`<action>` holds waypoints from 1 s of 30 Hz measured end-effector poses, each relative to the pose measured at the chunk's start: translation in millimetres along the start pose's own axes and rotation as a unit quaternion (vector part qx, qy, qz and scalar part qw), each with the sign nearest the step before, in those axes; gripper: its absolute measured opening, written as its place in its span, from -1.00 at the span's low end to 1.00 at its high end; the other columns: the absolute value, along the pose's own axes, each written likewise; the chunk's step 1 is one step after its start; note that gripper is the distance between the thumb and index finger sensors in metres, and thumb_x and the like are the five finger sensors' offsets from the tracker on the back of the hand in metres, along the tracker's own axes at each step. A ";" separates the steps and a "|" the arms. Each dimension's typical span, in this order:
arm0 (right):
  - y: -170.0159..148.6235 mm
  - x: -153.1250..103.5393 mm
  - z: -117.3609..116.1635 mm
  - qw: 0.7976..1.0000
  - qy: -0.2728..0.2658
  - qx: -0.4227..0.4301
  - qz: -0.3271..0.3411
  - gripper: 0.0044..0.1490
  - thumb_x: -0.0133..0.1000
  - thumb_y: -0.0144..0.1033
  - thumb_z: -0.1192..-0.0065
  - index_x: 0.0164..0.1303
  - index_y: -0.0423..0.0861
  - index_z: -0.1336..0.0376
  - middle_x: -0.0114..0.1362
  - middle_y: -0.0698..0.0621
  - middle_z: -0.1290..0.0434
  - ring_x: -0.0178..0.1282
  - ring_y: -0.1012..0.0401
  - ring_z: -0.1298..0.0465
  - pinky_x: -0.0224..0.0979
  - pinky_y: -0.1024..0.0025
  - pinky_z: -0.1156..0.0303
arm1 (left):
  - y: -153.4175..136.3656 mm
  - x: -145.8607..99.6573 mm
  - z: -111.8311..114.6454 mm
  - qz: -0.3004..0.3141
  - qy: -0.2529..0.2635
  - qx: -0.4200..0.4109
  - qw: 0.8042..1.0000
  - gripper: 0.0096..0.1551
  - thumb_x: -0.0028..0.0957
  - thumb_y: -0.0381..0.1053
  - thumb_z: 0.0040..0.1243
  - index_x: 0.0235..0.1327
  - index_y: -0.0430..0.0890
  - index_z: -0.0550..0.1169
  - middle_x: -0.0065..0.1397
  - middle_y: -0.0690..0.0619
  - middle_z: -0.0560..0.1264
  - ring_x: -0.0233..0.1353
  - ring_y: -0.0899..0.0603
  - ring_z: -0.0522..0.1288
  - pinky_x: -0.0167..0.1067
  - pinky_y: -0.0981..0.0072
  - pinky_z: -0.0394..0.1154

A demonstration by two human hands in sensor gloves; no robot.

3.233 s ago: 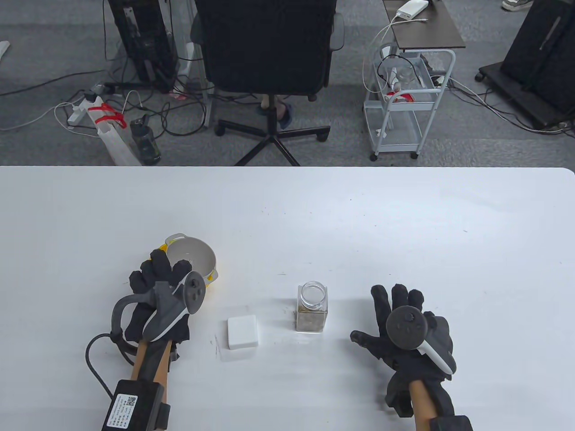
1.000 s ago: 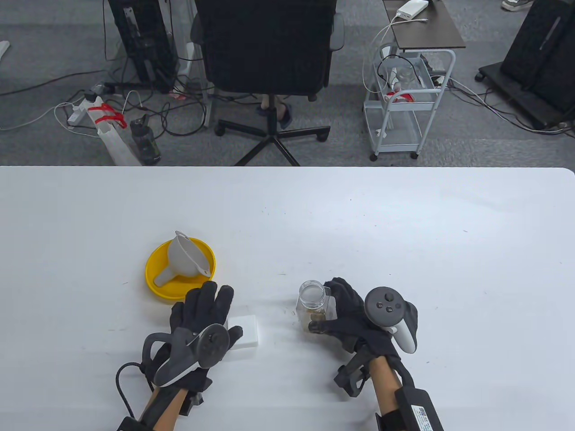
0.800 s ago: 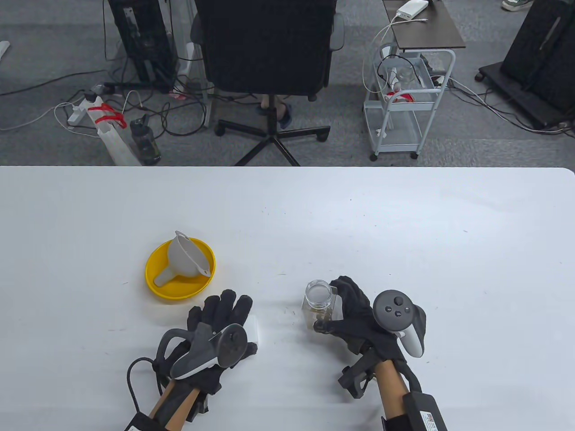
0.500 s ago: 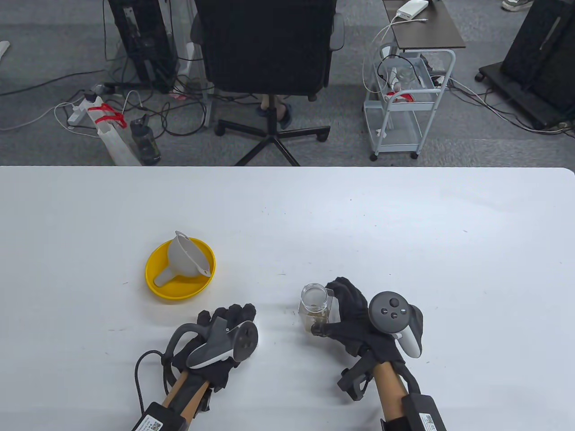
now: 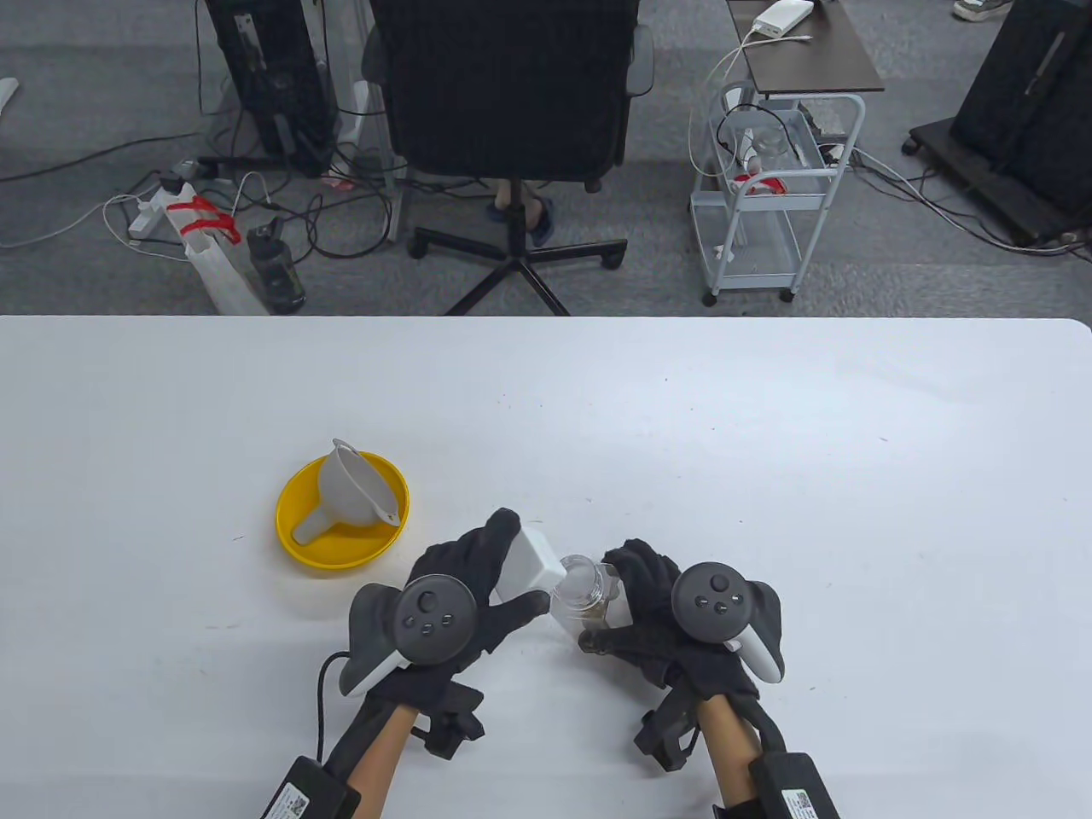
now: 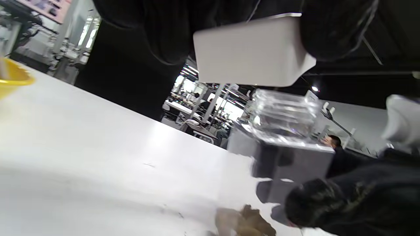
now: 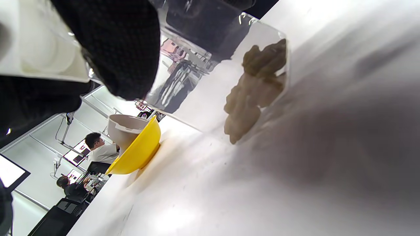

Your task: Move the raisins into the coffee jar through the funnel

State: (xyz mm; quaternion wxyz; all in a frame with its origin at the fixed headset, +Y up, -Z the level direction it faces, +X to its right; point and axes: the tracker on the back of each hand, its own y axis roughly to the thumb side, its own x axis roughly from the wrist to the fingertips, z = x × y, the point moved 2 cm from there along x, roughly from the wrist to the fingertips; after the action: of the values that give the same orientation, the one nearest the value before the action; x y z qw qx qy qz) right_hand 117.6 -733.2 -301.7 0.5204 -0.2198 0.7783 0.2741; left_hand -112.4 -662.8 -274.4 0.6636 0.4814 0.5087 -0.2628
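- Right now the right hand (image 5: 674,618) grips the coffee jar (image 5: 584,591) from its right side, fingers wrapped round the glass and the thumb across its near face; the jar leans toward the left hand.
- Raisins (image 7: 254,88) sit in a brownish clump at the bottom of the jar, seen through the clear wall in the right wrist view.
- Left of the jar, the left hand (image 5: 461,597) holds the white lid (image 5: 527,563) clamped between fingers and thumb, lifted off the bench (image 5: 768,426) and tilted.
- From the left wrist view, the lid (image 6: 252,52) hangs just above the jar's open mouth (image 6: 282,114), near it; I cannot tell whether the two touch.
- Beyond the jar and to its left, the yellow bowl (image 5: 294,546) rests on the bench, well apart from both hands.
- Inside that bowl the grey funnel (image 5: 350,490) lies on its side, spout pointing toward the bowl's near-left rim.
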 end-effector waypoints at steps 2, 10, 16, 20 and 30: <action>2.1 -0.6 -0.6 1.000 -0.004 -0.003 0.006 0.18 0.09 0.00 -0.53 0.66 -0.02 0.17 0.75 -0.41 0.16 0.57 -0.60 0.11 0.53 -0.52 0.00 | 10.0 4.5 8.4 0.010 0.000 0.015 1.000 0.04 0.23 0.48 0.07 0.82 0.00 0.07 0.71 -0.09 0.37 0.59 -0.21 0.40 0.58 -0.31 0.21; 3.2 -8.0 13.0 0.997 -0.072 0.017 0.023 0.15 0.09 -0.02 -0.54 0.64 -0.04 0.14 0.72 -0.34 -0.05 0.59 -0.54 -0.03 0.49 -0.50 -0.16 | 21.7 23.8 20.1 -0.030 -0.005 -0.003 1.000 0.11 0.20 0.59 -0.01 0.82 -0.02 0.07 0.55 -0.09 0.43 0.41 -0.16 0.47 0.51 -0.29 0.27; 1.8 -9.5 12.4 0.995 -0.095 -0.029 0.014 0.15 0.08 -0.04 -0.56 0.63 -0.03 0.13 0.68 -0.30 -0.10 0.61 -0.42 -0.13 0.49 -0.48 -0.19 | 12.0 31.9 36.4 -0.103 -0.054 -0.028 0.993 0.16 0.21 0.64 -0.10 0.83 -0.11 0.10 0.36 -0.13 0.54 0.19 -0.13 0.56 0.38 -0.26 0.37; 6.5 -8.2 8.1 0.993 -0.101 -0.060 0.014 0.15 0.08 -0.03 -0.55 0.64 -0.02 0.14 0.67 -0.29 -0.10 0.59 -0.36 -0.17 0.50 -0.46 -0.20 | 7.8 31.0 39.2 -0.126 -0.074 -0.028 0.989 0.16 0.25 0.65 -0.21 0.83 -0.15 0.12 0.25 -0.13 0.59 0.07 -0.10 0.58 0.31 -0.23 0.41; 12.3 -10.5 4.6 0.988 -0.128 -0.075 0.033 0.15 0.08 -0.04 -0.55 0.63 0.00 0.16 0.68 -0.26 -0.07 0.61 -0.34 -0.15 0.50 -0.45 -0.21 | 15.7 25.7 32.6 -0.122 -0.046 0.008 0.991 0.13 0.29 0.62 -0.30 0.79 -0.22 0.20 0.14 -0.11 0.65 -0.02 -0.09 0.62 0.27 -0.19 0.45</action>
State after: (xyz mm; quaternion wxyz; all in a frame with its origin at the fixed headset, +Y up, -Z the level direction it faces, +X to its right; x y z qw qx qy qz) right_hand 116.9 -720.3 -290.9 0.5886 -0.1957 0.6892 0.3745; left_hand -76.6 -682.5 -291.8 0.6454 0.4085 0.5307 -0.3675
